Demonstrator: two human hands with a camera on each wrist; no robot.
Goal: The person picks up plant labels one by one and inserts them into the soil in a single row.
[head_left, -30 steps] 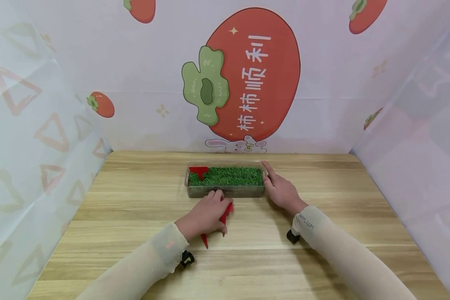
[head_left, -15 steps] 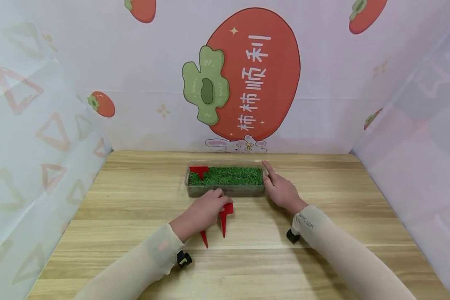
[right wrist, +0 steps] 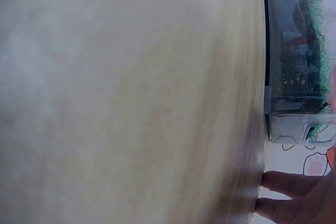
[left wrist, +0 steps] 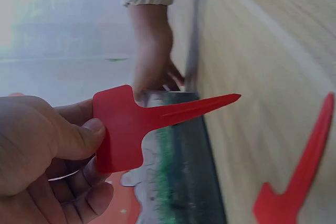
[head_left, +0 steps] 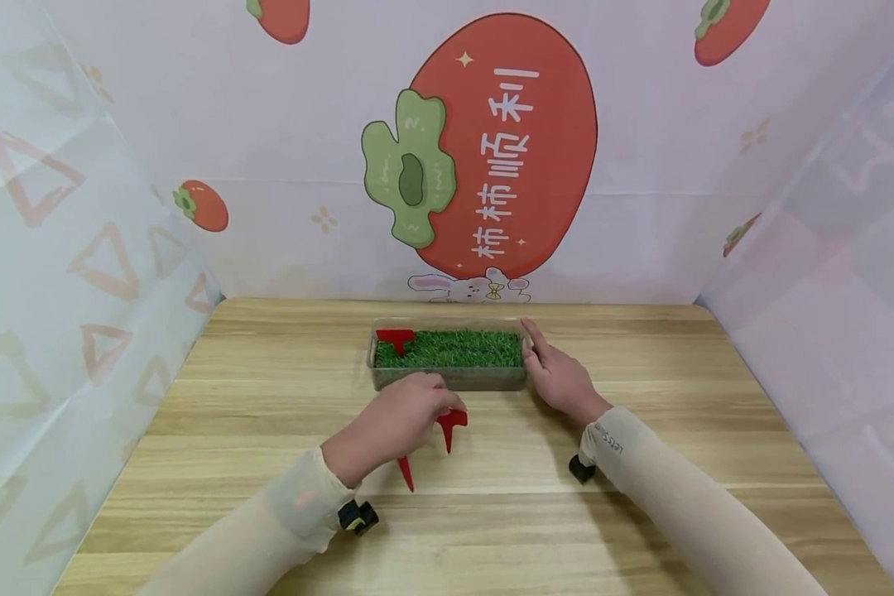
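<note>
My left hand (head_left: pixel 396 420) pinches the broad head of a red T-shaped plant label (left wrist: pixel 119 132) between thumb and fingers, above the table just before the box. Its pointed stake hangs downward. Another red plant label (head_left: pixel 406 475) lies on the table beneath that hand, its upper part hidden in the head view. At the back stands a clear plastic box (head_left: pixel 462 382) filled with green artificial grass (head_left: pixel 465 349). A third plant label (head_left: pixel 396 338) stands upright in the grass at the left end. My right hand (head_left: pixel 560 382) rests against the box's right end, fingers extended.
All of this is on a wooden table (head_left: pixel 283 356). A printed cloth wall (head_left: pixel 298 124) rises behind the table's back edge, with more cloth on both sides. Small black cameras (head_left: pixel 582 469) sit under both wrists.
The left hand has lifted the plant label off the table, and its stake now points down. The left wrist has shifted slightly leftward. My right hand and the box have stayed put.
</note>
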